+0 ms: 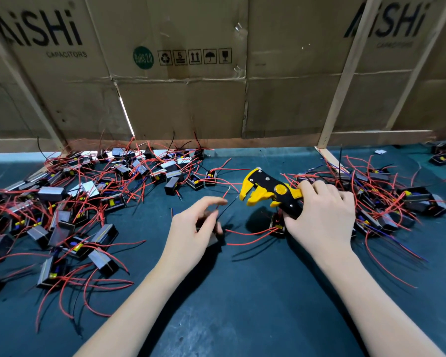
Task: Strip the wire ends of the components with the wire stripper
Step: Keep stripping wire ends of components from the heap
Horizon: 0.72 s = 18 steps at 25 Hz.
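My right hand (pixel 322 217) grips the handles of a yellow and black wire stripper (pixel 265 190), its jaws pointing left and gaping. My left hand (pixel 193 228) holds a small black component (pixel 211 237) low against the mat, index finger stretched toward a red wire and a thin black wire (pixel 227 206) that rise toward the stripper's jaws. The wire tips sit just left of the jaws, not inside them. Another black component (pixel 277 225) with red wires lies under the stripper, by my right thumb.
A large heap of black components with red wires (pixel 70 207) covers the left of the dark green mat (pixel 242 292). A second heap (pixel 397 199) lies at the right. Cardboard sheets (pixel 191 99) and a wooden frame post (pixel 345 81) wall off the back.
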### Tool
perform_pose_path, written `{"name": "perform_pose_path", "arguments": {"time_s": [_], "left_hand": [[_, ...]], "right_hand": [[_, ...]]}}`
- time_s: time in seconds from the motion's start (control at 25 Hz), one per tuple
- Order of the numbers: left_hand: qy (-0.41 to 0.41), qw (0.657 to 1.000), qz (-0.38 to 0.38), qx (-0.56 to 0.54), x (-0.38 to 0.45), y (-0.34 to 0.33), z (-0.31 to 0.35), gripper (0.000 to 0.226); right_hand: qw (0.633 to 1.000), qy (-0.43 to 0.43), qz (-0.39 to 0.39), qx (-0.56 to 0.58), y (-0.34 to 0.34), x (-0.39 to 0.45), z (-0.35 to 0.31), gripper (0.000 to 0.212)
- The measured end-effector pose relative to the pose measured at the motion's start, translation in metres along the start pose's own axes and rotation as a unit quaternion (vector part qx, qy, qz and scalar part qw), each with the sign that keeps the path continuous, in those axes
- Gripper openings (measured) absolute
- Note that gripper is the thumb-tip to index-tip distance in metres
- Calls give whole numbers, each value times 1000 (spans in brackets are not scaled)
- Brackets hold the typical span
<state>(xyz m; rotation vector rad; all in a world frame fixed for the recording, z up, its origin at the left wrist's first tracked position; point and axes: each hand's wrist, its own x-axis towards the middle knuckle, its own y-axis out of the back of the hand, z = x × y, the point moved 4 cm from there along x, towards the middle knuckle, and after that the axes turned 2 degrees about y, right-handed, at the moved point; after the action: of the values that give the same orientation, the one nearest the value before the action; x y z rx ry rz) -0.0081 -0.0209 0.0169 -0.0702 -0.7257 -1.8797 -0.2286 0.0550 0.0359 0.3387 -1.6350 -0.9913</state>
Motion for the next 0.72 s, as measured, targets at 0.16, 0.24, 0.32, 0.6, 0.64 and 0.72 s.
{"name": "perform_pose_path", "arguments": {"time_s": [0.16, 0.24, 0.32, 0.6, 0.64, 0.72], "left_hand": [[21, 1000, -11, 8, 0, -2, -1, 16], [7, 1000, -15, 16, -2, -3, 2, 14], [4, 1000, -12, 13, -2, -3, 2, 14], [1, 1000, 2, 10, -1, -5, 0, 14], [1, 1000, 2, 11, -1, -5, 0, 13], [3, 1000, 0, 11, -1, -5, -1, 13]], "right_hand": [[1000, 3, -2, -7, 0, -1, 1, 46], [1000, -3, -14, -12, -1, -1, 2, 46], [999, -10, -24, -19, -2, -1, 4, 45], [999, 18, -20, -23, -3, -1, -2, 41], [999, 20, -18, -22, -3, -1, -3, 40], [999, 19, -21, -23, -2, -2, -3, 38]]}}
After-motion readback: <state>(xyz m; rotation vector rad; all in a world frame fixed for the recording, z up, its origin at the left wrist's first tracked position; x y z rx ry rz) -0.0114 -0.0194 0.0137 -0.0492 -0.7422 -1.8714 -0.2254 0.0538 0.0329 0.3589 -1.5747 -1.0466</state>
